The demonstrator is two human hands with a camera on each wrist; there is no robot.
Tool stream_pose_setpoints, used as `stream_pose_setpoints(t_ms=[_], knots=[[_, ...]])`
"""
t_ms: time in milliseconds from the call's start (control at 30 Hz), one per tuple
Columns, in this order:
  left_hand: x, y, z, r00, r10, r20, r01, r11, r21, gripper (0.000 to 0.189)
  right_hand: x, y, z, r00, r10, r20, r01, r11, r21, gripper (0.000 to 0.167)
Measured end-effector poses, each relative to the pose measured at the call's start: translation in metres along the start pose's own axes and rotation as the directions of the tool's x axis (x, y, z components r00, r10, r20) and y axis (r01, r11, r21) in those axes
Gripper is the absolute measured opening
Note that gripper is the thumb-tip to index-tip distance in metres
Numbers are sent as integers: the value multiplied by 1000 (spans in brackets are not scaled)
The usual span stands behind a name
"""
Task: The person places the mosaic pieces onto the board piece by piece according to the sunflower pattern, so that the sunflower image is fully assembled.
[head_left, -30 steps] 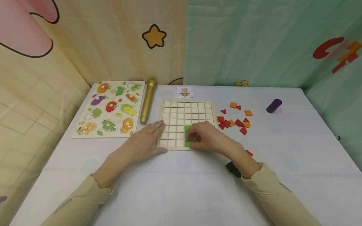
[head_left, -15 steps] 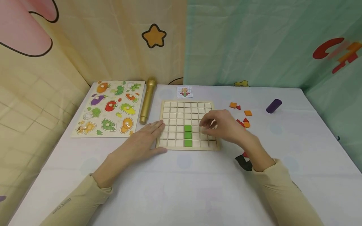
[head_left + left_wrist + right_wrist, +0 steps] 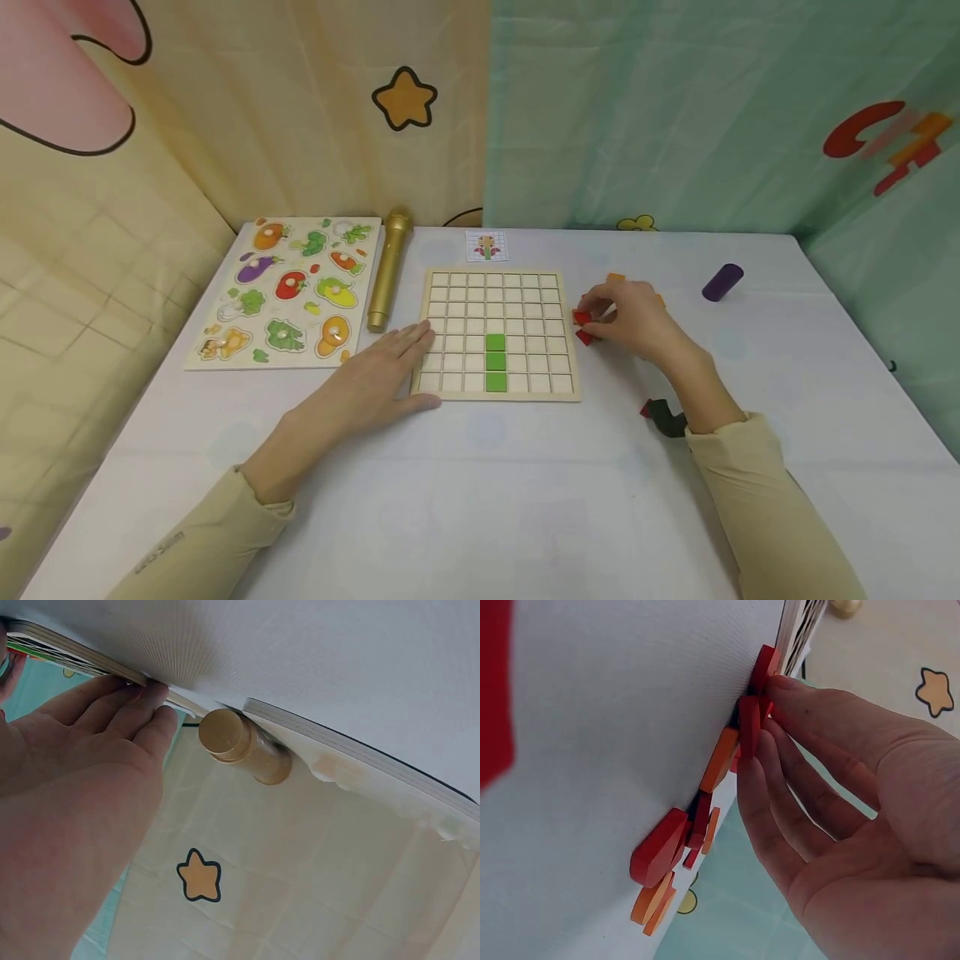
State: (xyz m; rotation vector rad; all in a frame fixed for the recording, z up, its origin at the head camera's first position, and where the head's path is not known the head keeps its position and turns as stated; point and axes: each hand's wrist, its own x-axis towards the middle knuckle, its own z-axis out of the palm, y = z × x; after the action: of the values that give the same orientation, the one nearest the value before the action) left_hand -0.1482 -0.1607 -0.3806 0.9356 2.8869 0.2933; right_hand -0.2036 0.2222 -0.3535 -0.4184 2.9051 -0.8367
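Observation:
A wooden grid board (image 3: 566,333) lies mid-table, with green square tiles (image 3: 496,362) stacked in one column at its near edge. My left hand (image 3: 378,375) rests flat along the board's left side, fingers straight and thumb by the near corner; the left wrist view shows its fingertips at the board's edge. Just right of the board, my right hand (image 3: 633,321) has thumb and index finger pinching a red piece (image 3: 582,317) among the scattered pieces. Close by in the right wrist view are other red pieces (image 3: 658,847) and orange squares (image 3: 720,759). The hand hides part of the pile.
A small pattern card (image 3: 487,246) lies behind the board. On the left are a gold microphone (image 3: 388,271) and a vegetable puzzle board (image 3: 281,292). A purple cylinder (image 3: 723,282) lies at the far right. A dark strap (image 3: 666,419) is beneath the right wrist.
My right hand has left the green tiles, moved right off the board and reached the red pieces. The left hand stays at the board's left edge.

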Motion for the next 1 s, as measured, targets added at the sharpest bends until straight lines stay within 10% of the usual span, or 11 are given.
stream_pose_setpoints(t_ms=[533,1000], knots=[[-1,0,0,1000,4,-2,-4,1000,-1,96,2,2,3,999,-41,-13,41,999,-15,17],[-1,0,0,1000,-1,-1,1,1000,3,97,-2,-44,25,970,-201,137,198,980,33,21]])
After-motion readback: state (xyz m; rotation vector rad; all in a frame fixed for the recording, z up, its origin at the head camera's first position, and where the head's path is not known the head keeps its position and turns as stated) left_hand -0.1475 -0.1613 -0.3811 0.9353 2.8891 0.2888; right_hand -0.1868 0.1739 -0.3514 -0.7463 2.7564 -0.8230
